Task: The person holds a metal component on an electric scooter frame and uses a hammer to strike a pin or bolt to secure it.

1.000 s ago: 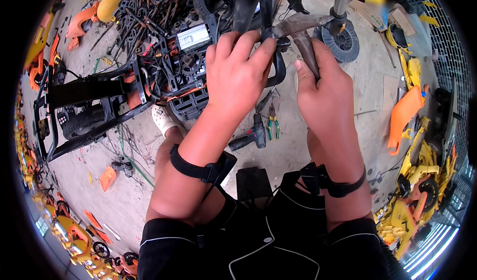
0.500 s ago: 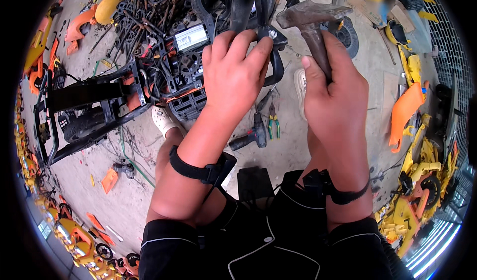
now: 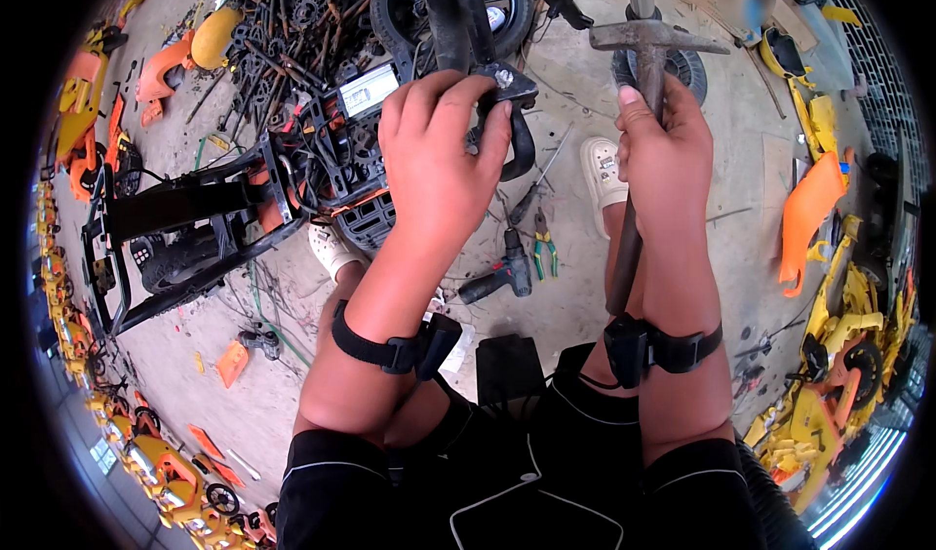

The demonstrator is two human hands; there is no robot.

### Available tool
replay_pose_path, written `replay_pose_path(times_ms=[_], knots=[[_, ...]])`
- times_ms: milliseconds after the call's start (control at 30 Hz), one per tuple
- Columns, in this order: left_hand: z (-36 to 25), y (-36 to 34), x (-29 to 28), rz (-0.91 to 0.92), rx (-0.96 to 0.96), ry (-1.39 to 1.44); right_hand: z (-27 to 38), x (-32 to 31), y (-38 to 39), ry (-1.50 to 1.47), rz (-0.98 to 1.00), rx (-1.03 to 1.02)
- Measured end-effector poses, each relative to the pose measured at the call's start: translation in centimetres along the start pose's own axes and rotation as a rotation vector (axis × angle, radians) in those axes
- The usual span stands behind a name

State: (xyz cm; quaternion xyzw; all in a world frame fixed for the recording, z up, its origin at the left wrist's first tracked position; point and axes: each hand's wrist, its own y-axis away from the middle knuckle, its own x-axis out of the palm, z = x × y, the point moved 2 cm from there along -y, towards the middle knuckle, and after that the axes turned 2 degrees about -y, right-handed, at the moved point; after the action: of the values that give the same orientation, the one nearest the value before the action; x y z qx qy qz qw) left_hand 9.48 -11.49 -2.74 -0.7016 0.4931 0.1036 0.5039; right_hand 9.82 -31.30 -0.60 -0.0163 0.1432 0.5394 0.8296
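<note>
1. Gripped the hammer (image 3: 650, 74) in the closed right hand (image 3: 675, 148), to the right of the black frame end (image 3: 517, 92) and apart from it; pointed the thumb up along the handle, with the head uppermost.
2. Seemed to call for a firm left hold and a relaxed right wrist; seemed wise to keep the fingers off the bright metal patch (image 3: 504, 78) atop the frame end.
3. Curled the left hand (image 3: 439, 150) over the frame end's left side; could not tell how tightly, with fingertips hidden.
4. Angled the left forearm (image 3: 395, 272) inward toward the frame end; aimed the right forearm (image 3: 687, 272) nearly straight ahead, right of the frame end.
</note>
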Motion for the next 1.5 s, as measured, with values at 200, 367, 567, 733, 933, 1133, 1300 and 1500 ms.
replay_pose_path(times_ms=[200, 367, 567, 733, 933, 1133, 1300, 1500], knots=[[-1.0, -0.6, 0.5, 0.041, -0.184, 0.009, -0.7, 0.4, 0.1, 0.049, 0.083, 0.105], [-1.4, -0.9, 0.4, 0.043, -0.127, -0.079, -0.6, 1.1, 0.5, 0.051, 0.142, 0.123], [-1.5, -0.6, 0.1, 0.057, -0.129, -0.065, -0.3, 1.6, 0.9, -0.022, 0.151, 0.073], [-0.9, -0.2, 0.1, 0.077, -0.143, 0.028, -0.5, 2.2, 1.0, -0.172, 0.243, 0.113], [-0.4, -0.1, 0.2, 0.077, -0.147, 0.105, -0.8, 3.5, 1.9, -0.256, 0.298, 0.092], [-0.3, -0.1, 0.3, 0.042, -0.044, 0.144, -0.5, 4.5, 2.4, -0.332, 0.304, 0.073], [-0.7, -0.4, -0.8, 0.047, 0.014, 0.182, 0.1, 4.2, 2.5, -0.442, 0.384, 0.122], [-0.8, -0.3, -1.5, 0.053, 0.002, 0.197, 0.3, 4.1, 2.8, -0.432, 0.458, 0.047]])
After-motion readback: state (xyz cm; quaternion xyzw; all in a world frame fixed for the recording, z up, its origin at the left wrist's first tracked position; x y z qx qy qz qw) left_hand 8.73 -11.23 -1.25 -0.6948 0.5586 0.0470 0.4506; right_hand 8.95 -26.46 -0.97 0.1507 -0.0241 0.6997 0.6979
